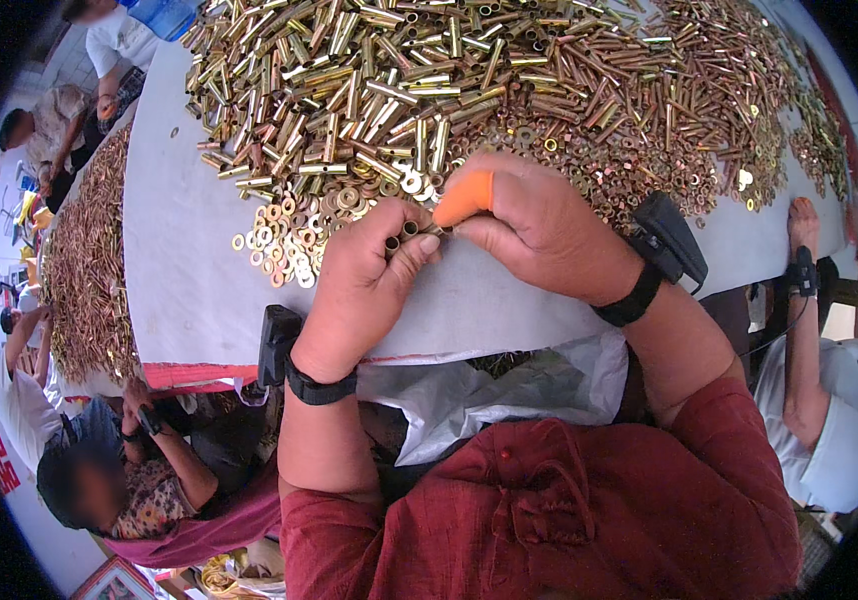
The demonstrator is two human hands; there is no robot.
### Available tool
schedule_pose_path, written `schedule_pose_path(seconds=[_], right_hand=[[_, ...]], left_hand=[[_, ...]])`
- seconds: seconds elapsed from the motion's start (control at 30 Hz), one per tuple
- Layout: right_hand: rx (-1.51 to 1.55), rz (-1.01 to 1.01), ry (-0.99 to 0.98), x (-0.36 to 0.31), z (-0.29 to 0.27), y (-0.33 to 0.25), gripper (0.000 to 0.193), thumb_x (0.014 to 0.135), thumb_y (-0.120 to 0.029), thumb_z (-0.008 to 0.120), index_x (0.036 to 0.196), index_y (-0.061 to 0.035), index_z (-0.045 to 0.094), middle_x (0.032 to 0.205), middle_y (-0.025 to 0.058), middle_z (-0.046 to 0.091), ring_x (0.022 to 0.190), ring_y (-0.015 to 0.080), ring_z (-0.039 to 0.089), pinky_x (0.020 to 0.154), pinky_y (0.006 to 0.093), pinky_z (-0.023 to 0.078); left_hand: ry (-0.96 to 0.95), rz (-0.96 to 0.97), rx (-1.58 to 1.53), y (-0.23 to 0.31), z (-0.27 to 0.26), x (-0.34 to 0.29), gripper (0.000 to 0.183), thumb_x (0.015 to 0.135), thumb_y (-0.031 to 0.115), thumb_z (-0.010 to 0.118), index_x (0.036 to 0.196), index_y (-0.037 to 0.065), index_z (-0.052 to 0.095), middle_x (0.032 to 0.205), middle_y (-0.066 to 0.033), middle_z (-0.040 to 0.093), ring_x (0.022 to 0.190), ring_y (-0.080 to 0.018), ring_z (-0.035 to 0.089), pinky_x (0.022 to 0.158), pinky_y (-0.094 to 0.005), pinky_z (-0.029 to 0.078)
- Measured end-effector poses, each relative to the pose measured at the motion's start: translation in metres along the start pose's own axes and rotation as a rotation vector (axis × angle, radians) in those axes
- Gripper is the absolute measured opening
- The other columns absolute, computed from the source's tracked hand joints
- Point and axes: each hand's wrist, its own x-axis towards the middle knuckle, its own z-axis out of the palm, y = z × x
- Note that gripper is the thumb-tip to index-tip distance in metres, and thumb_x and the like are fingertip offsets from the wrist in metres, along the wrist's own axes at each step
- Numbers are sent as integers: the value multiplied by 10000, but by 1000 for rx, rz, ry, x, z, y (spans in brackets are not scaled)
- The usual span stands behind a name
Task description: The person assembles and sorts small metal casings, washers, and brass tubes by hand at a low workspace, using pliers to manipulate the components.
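In front of me, just above the table's near part, my two hands meet. My left hand (359, 275) is closed around a few short brass-coloured metal tubes (392, 244), their round open ends facing me. My right hand (534, 225) wears an orange finger cot (464, 198) on one finger. Its thumb and that finger pinch together at the tips of the left fingers; the small piece between them is mostly hidden. Right beyond the hands lie loose flat washers (279, 240) and a large heap of similar metal tubes (349, 100).
A pale sheet (189, 300) covers the table. Small nuts and rings (589, 165) spread to the right of the tubes. A white plastic bag (559, 385) hangs at the near edge. Another parts heap (89, 270) lies left; several people sit around, one forearm (804, 330) at right.
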Motion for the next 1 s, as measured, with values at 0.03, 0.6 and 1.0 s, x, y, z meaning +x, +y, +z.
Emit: schedule_pose_path(seconds=[0.03,0.6,1.0], right_hand=[[-21,-54,-2,0,1,1,156,810,-88,668,941,-49,592,911,136,595,861,351,592,757,409,485],[185,255,85,1,7,-10,149,827,-101,665,961,-40,637,878,126,615,741,274,616,670,357,493],[368,295,251,-1,12,-1,129,881,-74,630,1004,-35,631,855,39,639,700,113,578,638,253,470]], left_hand=[[-7,-11,-29,0,0,0,108,884,58,654,946,19,575,753,-90,644,683,-183,620,638,-296,482],[101,52,-48,-4,7,2,78,889,37,642,932,15,580,739,-94,639,669,-183,636,616,-288,488],[121,24,-62,-3,7,3,54,898,39,627,920,16,582,727,-73,628,648,-151,612,613,-274,478]])
